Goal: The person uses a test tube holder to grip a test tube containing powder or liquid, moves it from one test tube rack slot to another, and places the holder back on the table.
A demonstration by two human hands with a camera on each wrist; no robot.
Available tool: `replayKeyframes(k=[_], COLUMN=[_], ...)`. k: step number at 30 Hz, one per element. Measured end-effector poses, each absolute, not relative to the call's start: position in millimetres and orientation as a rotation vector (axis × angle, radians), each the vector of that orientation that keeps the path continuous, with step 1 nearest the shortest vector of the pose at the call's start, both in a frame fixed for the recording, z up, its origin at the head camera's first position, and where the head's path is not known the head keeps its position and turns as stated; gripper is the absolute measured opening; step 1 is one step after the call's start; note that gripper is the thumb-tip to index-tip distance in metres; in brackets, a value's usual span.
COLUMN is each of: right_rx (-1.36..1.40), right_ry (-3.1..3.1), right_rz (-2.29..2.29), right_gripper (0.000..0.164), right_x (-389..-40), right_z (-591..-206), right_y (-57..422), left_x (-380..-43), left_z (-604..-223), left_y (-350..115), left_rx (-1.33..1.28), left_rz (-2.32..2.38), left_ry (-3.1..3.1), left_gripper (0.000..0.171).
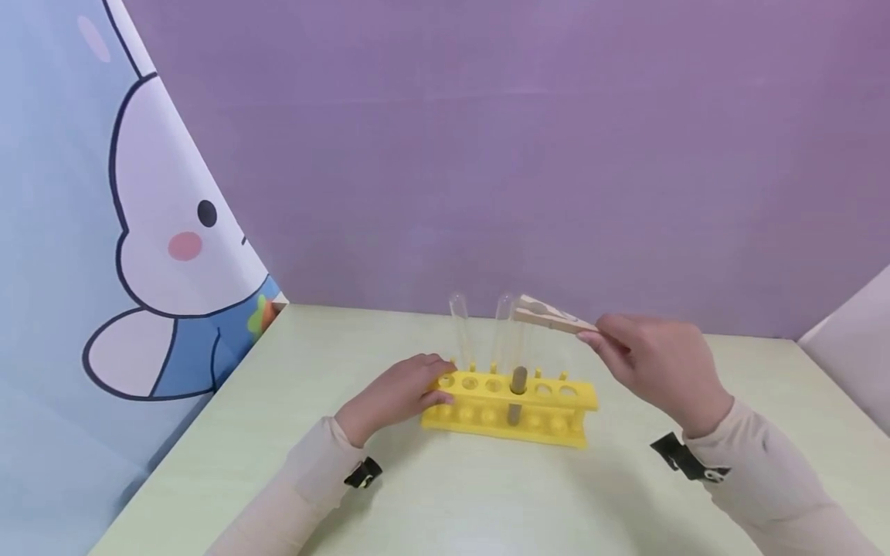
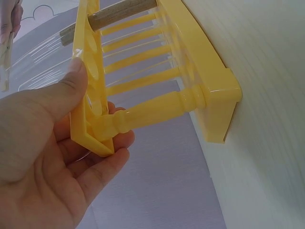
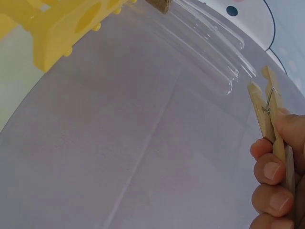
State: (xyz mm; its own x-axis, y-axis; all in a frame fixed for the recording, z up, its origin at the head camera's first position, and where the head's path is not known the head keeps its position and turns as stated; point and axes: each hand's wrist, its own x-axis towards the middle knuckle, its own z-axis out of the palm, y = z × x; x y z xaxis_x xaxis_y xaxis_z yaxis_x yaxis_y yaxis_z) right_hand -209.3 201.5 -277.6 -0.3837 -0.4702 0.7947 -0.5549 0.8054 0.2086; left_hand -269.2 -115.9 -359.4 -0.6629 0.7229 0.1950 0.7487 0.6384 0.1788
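Note:
A yellow test tube rack stands on the table. My left hand grips its left end, with the thumb on the upper plate and fingers curled beneath. A brown cylinder stands in one of the rack's holes; clear glass seems to continue above it, but whether it sits inside a tube I cannot tell. Behind rise clear test tubes with rounded ends up. My right hand pinches a wooden test tube clamp, its tips spread apart close to the glass tube tops, with no tube visible between them.
The pale table runs back to a purple backdrop. At the left hangs a blue sheet with a cartoon figure. Short yellow pegs stick up along the rack's rear edge.

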Motion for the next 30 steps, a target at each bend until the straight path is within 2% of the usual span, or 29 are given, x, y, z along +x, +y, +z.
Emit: replayKeyframes(k=[30], right_rx=[0.634], right_ry=[-2.186], right_rz=[0.149], right_gripper=[0.052], right_x=[-191], right_z=[-293], right_y=[237], left_x=[-264], left_z=[-356], left_y=[-113], left_rx=[-1.252], left_rz=[-0.367], left_ry=[-2.759], left_gripper=[0.048])
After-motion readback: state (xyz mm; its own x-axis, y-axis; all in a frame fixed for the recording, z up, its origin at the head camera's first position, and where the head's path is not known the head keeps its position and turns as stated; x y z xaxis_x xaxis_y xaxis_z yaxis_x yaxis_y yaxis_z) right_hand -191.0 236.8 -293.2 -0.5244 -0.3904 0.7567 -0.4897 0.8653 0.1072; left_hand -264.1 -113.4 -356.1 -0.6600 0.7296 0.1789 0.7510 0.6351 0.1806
